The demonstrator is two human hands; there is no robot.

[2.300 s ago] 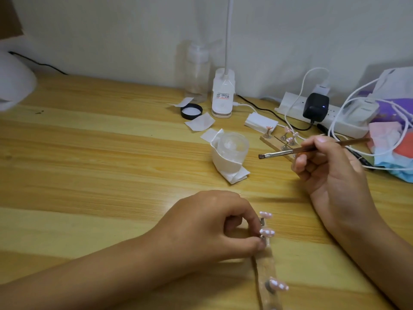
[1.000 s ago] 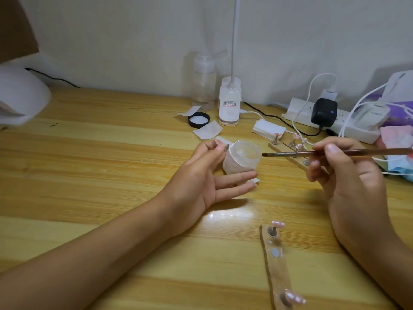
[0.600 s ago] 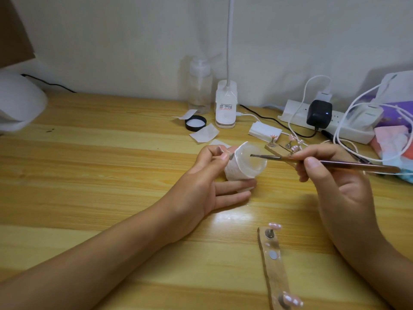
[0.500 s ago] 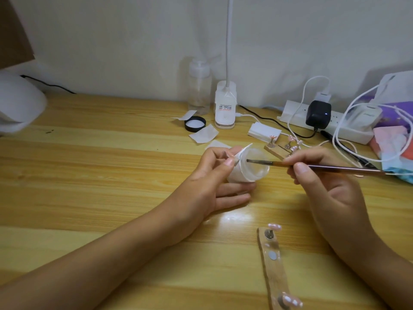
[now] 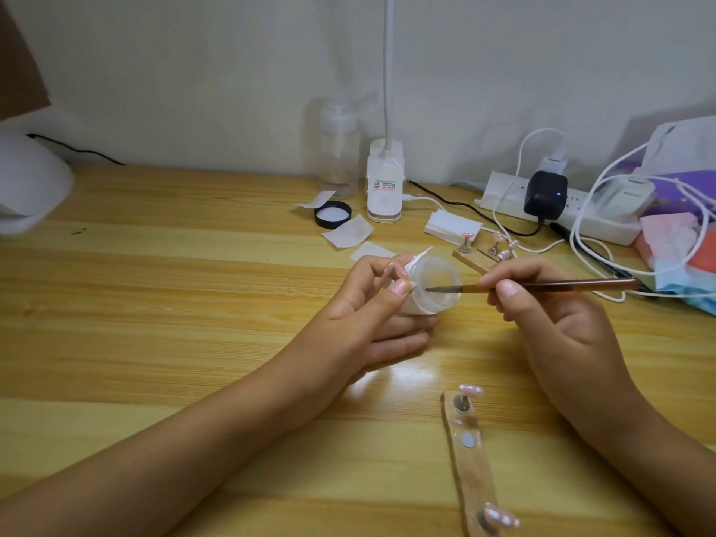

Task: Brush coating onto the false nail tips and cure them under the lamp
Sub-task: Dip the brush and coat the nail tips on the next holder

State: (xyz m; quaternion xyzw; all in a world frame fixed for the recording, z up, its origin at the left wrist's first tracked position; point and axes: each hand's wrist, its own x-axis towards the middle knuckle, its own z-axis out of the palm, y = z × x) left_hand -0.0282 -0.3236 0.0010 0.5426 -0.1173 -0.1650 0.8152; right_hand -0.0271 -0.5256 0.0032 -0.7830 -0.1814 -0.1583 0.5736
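My left hand [image 5: 360, 315] grips a small clear jar [image 5: 434, 284] wrapped in white paper, tilted so its mouth faces right. My right hand [image 5: 550, 315] pinches a thin brown brush [image 5: 550, 284] whose tip is inside the jar's mouth. A wooden strip [image 5: 470, 467] lies on the table near the front; a pink nail tip [image 5: 470, 390] sits at its far end and another nail tip [image 5: 499, 517] at its near end. A second wooden strip [image 5: 470, 259] with several nail tips on stands lies behind the jar. The white curing lamp [image 5: 27, 188] is at the far left.
A desk lamp base [image 5: 384, 188], a clear bottle [image 5: 339, 157], a black jar lid [image 5: 332, 214] and paper squares [image 5: 347, 232] stand at the back. A power strip [image 5: 561, 211] with chargers, white cables and a pile of colored items [image 5: 682, 234] fill the right side.
My left hand left the near strip, took hold of the jar and tilted it. My right hand moved the brush left until its tip entered the jar.
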